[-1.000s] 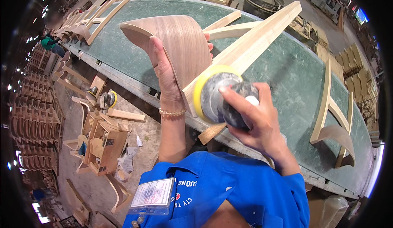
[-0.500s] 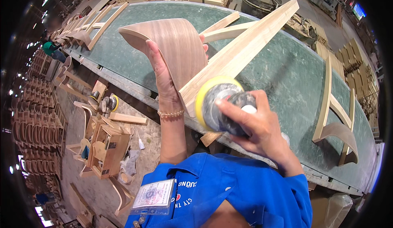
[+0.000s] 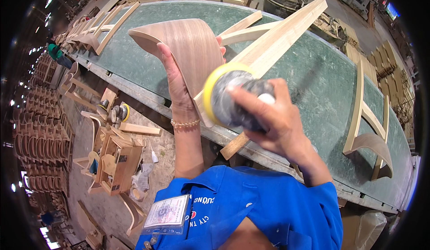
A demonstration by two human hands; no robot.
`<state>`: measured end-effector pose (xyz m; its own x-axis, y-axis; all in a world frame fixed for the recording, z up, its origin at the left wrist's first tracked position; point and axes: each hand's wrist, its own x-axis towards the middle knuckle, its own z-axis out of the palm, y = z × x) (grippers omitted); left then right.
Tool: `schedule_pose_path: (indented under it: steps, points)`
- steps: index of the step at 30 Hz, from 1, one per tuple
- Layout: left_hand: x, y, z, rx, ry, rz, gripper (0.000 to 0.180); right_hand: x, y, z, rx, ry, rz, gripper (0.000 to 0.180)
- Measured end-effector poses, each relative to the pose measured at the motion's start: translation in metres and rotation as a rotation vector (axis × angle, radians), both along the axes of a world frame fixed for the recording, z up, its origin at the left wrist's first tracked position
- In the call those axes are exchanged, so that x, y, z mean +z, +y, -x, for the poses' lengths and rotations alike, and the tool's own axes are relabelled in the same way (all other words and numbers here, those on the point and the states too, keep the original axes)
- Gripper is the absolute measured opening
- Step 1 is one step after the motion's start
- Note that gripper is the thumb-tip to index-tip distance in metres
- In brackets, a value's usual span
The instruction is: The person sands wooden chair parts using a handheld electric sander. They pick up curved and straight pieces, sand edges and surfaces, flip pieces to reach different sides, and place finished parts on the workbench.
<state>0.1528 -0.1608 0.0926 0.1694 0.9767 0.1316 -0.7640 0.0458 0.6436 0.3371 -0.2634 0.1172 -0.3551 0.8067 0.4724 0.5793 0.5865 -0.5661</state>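
Note:
My left hand (image 3: 178, 91) grips the brown curved chair backrest (image 3: 191, 46) by its edges, thumb on the near side and fingertips showing at the far edge. A pale wooden leg (image 3: 286, 41) runs from the backrest up to the right, part of the same chair frame. In my right hand (image 3: 282, 124) is a round orbital sander (image 3: 226, 100) with a yellow pad rim. The sander covers the leg's near end, beside the backrest. Its pad face is hidden, so firm contact cannot be told.
The frame leans over a long green-topped table (image 3: 313, 77). Another chair frame (image 3: 356, 108) lies at the right, with several more at the far left. Below left stand a wooden box (image 3: 125, 167) and a second sander (image 3: 120, 113). A person in green (image 3: 54, 51) stands far left.
My right hand has moved the sander up and slightly left along the leg. My left hand and the backrest have barely shifted.

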Motion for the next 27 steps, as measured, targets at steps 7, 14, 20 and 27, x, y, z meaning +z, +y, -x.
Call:
schedule_pose_path:
  steps: [7,14,20,27]
  points:
    - [-0.004,0.001,0.002,-0.001,-0.015,0.020,0.091,-0.002,-0.002,-0.007,-0.025,-0.011,-0.017,0.085]
    - [-0.001,0.001,0.000,-0.017,-0.012,0.000,0.091,0.001,-0.017,-0.009,0.012,-0.061,0.131,0.084]
    - [-0.001,-0.001,0.000,-0.003,0.000,0.017,0.091,0.001,-0.010,-0.004,0.093,-0.074,0.108,0.084]
    - [-0.002,-0.003,0.000,-0.019,-0.002,0.010,0.090,-0.018,0.004,-0.028,-0.262,0.056,0.009,0.078]
